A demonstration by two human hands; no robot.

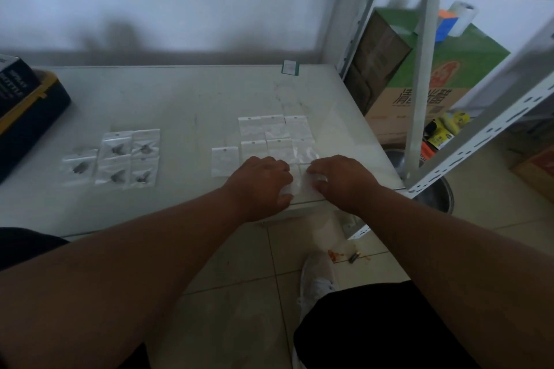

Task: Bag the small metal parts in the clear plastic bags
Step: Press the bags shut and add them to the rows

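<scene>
Lying flat on the smooth white table point(186, 93), a thin, shiny clear bag point(301, 181) is pinched by the left hand point(260, 181) and right hand point(341, 178).

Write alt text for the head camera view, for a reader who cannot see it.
Both hands, left hand and right hand, hold a clear plastic bag at the near edge of a white table. Empty bags lie in rows just beyond them; filled bags holding small metal parts sit further left.
</scene>
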